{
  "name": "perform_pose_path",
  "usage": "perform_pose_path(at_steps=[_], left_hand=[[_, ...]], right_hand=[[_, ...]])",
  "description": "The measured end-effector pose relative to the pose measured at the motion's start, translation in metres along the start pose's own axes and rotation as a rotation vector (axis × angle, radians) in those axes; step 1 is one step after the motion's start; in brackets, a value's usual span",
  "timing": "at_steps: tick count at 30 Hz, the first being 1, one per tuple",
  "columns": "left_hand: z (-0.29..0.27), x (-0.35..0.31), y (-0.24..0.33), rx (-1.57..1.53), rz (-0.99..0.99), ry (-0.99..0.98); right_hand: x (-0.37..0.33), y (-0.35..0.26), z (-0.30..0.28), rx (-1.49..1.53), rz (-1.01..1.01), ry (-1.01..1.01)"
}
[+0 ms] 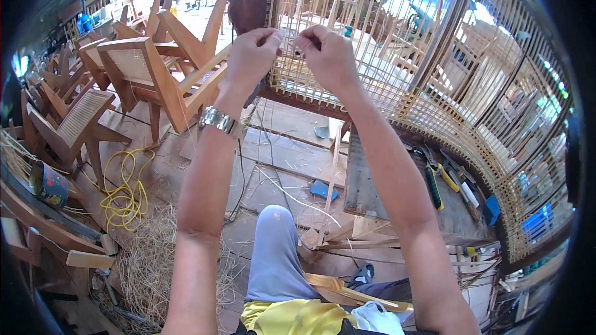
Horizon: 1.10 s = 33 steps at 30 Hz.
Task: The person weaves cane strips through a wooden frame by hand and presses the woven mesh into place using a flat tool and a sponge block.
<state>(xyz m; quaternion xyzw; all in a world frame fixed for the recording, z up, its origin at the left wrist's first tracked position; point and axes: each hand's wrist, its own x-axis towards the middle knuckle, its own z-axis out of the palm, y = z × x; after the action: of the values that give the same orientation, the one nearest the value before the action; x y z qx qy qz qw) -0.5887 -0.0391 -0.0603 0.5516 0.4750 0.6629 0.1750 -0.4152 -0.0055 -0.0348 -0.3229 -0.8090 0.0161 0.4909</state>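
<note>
A curved wooden frame (304, 104) stands before me, strung with a lattice of thin pale cane strands (372, 84). Close to its left upright, my left hand (253, 54) is closed in a pinch, a metal watch (218, 121) on its wrist. My right hand (329, 59) pinches too, a short way to the right, in front of the open part of the lattice. The fingertips of both hands point toward each other. Anything between them is too thin to make out. Lower down and farther right, the cane is woven more densely.
On a worn bench (375, 177) under the frame lie green-handled pliers (433, 183), a yellow-handled tool (447, 178) and other hand tools. Wooden chairs (171, 68) crowd the left. A yellow cord (127, 195), cane scraps (158, 267) and a blue piece (323, 190) lie on the floor.
</note>
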Motion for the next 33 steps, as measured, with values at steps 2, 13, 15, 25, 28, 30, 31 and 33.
perform_pose_path(at_steps=[2,13,15,25,28,30,31,33], left_hand=[[0.010,0.001,-0.009,0.150,-0.005,-0.044],[0.010,0.000,-0.018,0.001,-0.005,-0.121],[0.010,0.000,-0.018,0.027,0.011,-0.119],[-0.004,0.005,-0.023,-0.048,-0.025,-0.246],[0.006,0.008,-0.024,-0.073,0.018,-0.175],[0.013,0.013,-0.024,-0.069,0.056,-0.110],[0.014,0.014,-0.025,-0.048,0.107,-0.083],[0.017,0.015,-0.026,0.016,0.101,-0.054]], right_hand=[[-0.005,-0.001,0.001,-0.016,0.049,0.018],[0.004,-0.001,0.009,0.254,-0.147,-0.065],[0.003,0.000,0.015,-0.024,-0.233,-0.015],[0.003,-0.004,0.026,0.052,-0.134,-0.023],[0.002,-0.003,0.019,0.449,0.178,0.002],[0.002,-0.003,0.016,0.369,0.111,0.129],[0.001,-0.002,0.015,0.334,0.069,0.197],[-0.001,-0.002,0.015,0.165,-0.034,0.192]])
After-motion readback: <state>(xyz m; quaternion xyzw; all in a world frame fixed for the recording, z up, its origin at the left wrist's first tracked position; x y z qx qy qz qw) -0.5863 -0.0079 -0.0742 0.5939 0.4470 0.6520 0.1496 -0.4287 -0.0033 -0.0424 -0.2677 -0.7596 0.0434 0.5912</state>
